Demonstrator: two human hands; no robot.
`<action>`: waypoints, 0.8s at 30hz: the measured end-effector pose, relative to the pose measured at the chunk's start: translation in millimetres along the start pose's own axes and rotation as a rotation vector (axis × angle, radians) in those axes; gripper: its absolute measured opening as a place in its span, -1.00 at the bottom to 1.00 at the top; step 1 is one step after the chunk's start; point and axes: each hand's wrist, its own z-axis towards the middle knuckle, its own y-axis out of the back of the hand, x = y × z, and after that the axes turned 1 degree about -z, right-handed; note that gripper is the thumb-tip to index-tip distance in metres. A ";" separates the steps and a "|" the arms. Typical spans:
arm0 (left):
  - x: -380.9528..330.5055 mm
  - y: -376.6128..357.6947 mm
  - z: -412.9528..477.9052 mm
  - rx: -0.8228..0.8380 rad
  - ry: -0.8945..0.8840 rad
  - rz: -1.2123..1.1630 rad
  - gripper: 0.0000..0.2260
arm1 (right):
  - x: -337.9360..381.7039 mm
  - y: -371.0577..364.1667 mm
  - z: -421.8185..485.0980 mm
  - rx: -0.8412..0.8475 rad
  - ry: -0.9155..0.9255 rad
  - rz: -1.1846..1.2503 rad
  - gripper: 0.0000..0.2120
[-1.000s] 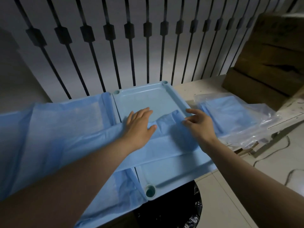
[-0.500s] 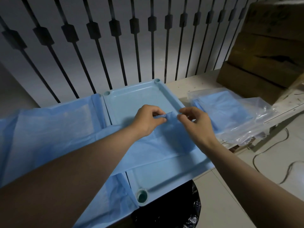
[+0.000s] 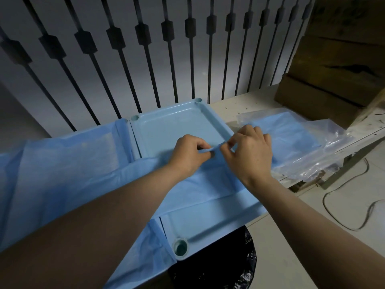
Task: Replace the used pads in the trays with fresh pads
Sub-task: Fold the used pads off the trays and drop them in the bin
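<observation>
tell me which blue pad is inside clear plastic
The folded pad right of the tray, inside the clear bag. The middle pad, pinched by left hand and right hand, and the spread pad are bare.

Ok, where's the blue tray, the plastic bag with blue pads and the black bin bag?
blue tray (image 3: 170, 130): head view, bare floor near its far edge.
plastic bag (image 3: 329, 140): head view, clear crinkled part on its right.
black bin bag (image 3: 218, 263): head view, shiny black plastic below the tray.
</observation>
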 end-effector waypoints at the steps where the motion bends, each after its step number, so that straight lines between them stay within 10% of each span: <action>1: -1.1 -0.5 -0.8 0.002 -0.002 0.009 -0.93 | -2.7 2.5 2.7 -0.004 -0.056 0.011 -0.79; 4: -2.2 -0.7 -2.5 0.011 -0.006 0.041 -0.95 | -10.7 9.8 7.1 -0.026 -0.182 0.148 -0.78; 11: -3.6 -2.1 -2.9 0.036 -0.040 0.048 -0.91 | -8.5 5.4 6.3 0.146 0.340 -0.062 -0.76; 18: -2.5 4.0 1.1 0.025 0.008 0.023 -0.89 | -28.5 18.3 21.0 0.089 0.145 -0.297 -0.73; 24: 5.3 14.1 -6.8 0.008 -0.090 0.477 -0.38 | -15.8 10.0 5.4 0.069 0.015 -0.049 -0.89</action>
